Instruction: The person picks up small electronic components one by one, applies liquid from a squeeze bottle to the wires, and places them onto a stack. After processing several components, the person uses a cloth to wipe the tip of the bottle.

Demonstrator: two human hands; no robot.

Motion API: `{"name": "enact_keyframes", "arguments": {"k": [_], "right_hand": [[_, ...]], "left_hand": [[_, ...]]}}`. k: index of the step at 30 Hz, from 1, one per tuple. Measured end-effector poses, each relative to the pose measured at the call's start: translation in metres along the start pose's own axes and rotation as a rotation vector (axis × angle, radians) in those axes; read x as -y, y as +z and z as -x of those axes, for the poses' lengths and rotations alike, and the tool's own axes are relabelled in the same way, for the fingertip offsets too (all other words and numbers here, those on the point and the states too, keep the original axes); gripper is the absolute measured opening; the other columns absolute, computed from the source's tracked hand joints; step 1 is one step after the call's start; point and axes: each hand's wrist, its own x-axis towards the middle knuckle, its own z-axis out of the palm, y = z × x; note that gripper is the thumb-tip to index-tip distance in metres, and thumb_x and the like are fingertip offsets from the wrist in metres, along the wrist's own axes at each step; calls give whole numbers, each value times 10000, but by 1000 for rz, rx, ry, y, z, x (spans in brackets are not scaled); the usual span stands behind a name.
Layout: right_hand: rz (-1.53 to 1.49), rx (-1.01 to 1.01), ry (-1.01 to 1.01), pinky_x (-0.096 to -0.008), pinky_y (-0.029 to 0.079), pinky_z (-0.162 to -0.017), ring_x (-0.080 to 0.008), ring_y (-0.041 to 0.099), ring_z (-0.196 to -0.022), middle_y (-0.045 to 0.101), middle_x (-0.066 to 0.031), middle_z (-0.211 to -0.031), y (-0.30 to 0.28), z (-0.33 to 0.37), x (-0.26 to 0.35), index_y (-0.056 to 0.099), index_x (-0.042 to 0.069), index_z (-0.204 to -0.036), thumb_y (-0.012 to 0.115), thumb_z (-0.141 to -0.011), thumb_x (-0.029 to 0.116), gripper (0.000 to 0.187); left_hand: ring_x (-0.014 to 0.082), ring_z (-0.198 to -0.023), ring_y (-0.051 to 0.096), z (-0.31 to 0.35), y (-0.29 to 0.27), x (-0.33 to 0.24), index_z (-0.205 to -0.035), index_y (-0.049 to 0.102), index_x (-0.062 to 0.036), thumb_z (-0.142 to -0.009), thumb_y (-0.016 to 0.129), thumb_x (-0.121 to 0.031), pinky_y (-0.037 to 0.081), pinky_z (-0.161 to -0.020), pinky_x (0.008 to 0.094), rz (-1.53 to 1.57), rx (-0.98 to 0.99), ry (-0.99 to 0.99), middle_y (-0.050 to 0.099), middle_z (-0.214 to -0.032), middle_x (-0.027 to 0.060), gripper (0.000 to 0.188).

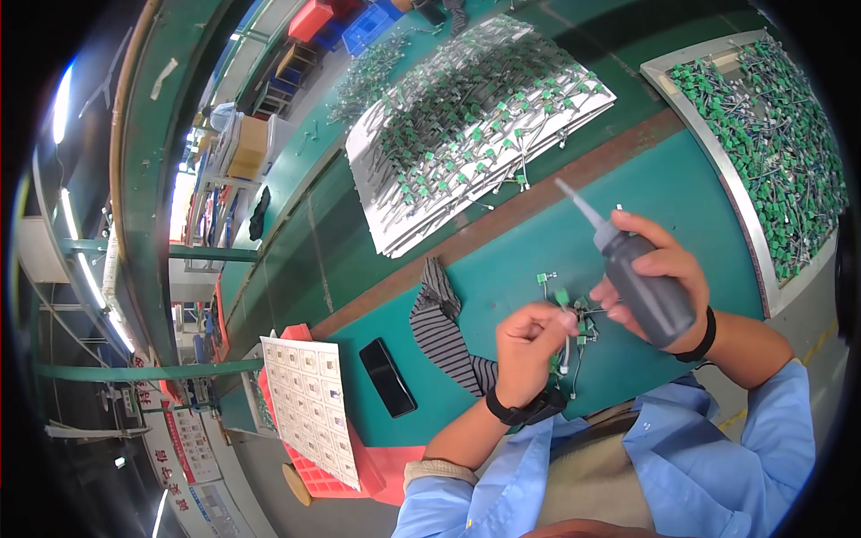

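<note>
**Two-Hand Hold: Wired Green Component and Squeeze Bottle**

Nearest the wearer, both forearms in light-blue sleeves enter from 6 o'clock. The left hand (529, 345), with a black band at the wrist, has its fingers (549, 316) pinched together on a small green-capped component with thin wire leads (562, 300). The part is raised off the surface, leads hanging downward, which appears to keep its capped end presented to the other hand.

At 3 o'clock of the left hand, the right hand (659, 287) has its fingers wrapped and clamped around a dark grey plastic squeeze bottle with a long tapered translucent nozzle (641, 282). The bottle is tilted, nozzle pointing toward 11 o'clock and away from the held part; the tip is not touching anything.

Directly under and between the hands, a small cluster of loose green-capped wired parts (583, 332) lies on the green counter (700, 193), within easy reach.

At 9 o'clock of the left hand lie a grey-and-black striped cloth (439, 327) and, beyond it, a flat black phone (387, 377). Further toward 8 o'clock, a white gridded sheet (309, 403) rests on a red plastic tray (381, 466).

Further out, at 12 o'clock, a stack of white boards loaded with rows of green-capped parts (466, 134) sits beyond a brown strip across the counter. At 2 o'clock, a grey-rimmed tray (717, 161) holds a dense heap of the same green parts, well apart from the hands.
</note>
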Motion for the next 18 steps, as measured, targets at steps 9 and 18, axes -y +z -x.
{"name": "enact_keyframes", "arguments": {"k": [9,18], "right_hand": [[91,156,-186,-315,596,-676,-267,723,-830,629,-310,-1206,-19,-7,11,494,-10,-1257,907,-739,276,721],[224,179,-227,-325,577,-608,-285,721,-761,643,-318,-1184,-21,8,6,494,25,-1269,892,-721,435,792]], "left_hand": [[63,-683,583,-8,-9,-5,-959,648,-9,-927,668,-21,424,-613,192,-12,-234,105,698,-852,67,40],[101,-740,636,-8,-4,4,-943,626,4,-905,663,64,487,-663,215,13,-197,195,677,-891,81,80]]}}
